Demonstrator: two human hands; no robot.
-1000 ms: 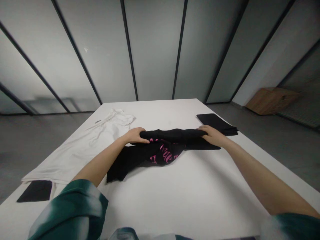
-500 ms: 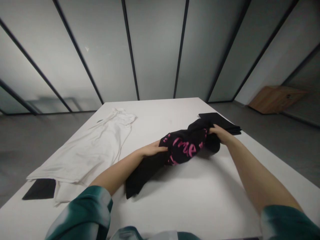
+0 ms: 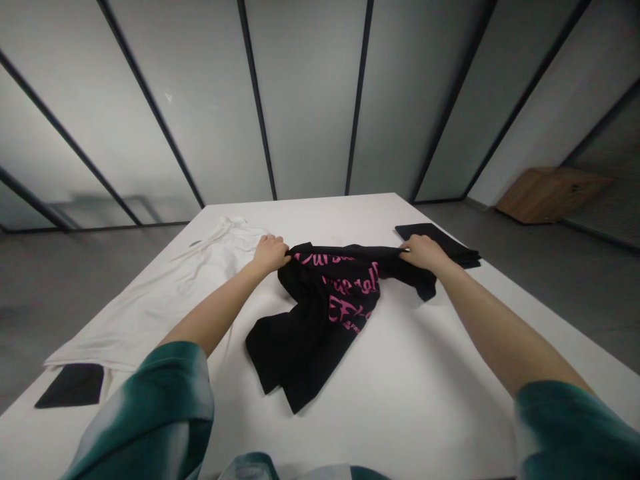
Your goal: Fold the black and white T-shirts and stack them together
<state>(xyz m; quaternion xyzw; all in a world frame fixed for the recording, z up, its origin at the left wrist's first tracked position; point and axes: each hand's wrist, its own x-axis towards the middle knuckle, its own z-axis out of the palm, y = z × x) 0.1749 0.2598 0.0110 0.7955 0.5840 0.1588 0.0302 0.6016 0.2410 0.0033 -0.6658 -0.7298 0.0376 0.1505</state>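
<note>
A black T-shirt [image 3: 320, 313] with pink lettering is stretched between my two hands over the white table. My left hand [image 3: 271, 254] is closed on its upper left edge, close to the white garment. At the upper right, my right hand [image 3: 424, 253] pinches the same shirt, with a short black flap hanging below the fingers. The shirt's lower left part lies loosely bunched on the tabletop, and some of the lettering is hidden in folds.
A white garment [image 3: 165, 300] lies spread along the left of the table [image 3: 400, 407], partly over a black flat piece [image 3: 73, 385]. Folded black cloth [image 3: 445, 245] lies at the right edge, just beyond my right hand. A wooden box-like piece [image 3: 550, 193] stands on the floor at right.
My left hand has moved up and left to the shirt's far edge. My right hand has shifted slightly left. The bunched shirt has opened out, showing more pink lettering.
</note>
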